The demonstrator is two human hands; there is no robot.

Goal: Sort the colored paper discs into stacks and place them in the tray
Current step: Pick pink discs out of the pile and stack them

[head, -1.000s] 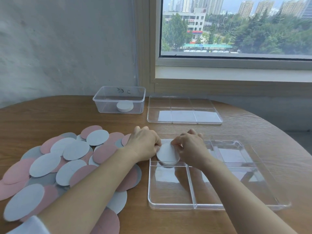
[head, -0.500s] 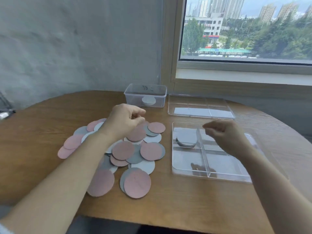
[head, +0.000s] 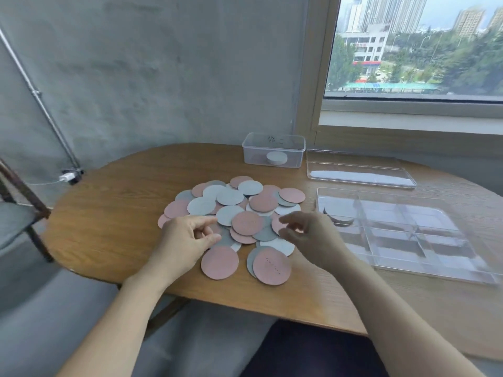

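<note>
The pink and grey discs [head: 239, 213] lie in a loose, overlapping pile on the table [head: 109, 213], just left of the tray [head: 435, 224]. One grey stack [head: 340, 219] sits in the tray's far left compartment. My left hand [head: 187, 240] is at the near left edge of the pile, fingers loosely curled, pinching nothing. My right hand [head: 310, 235], a little blurred, hangs over the pile's right edge, also relaxed and holding nothing. Behind the pile stands a clear box [head: 273, 151].
</note>
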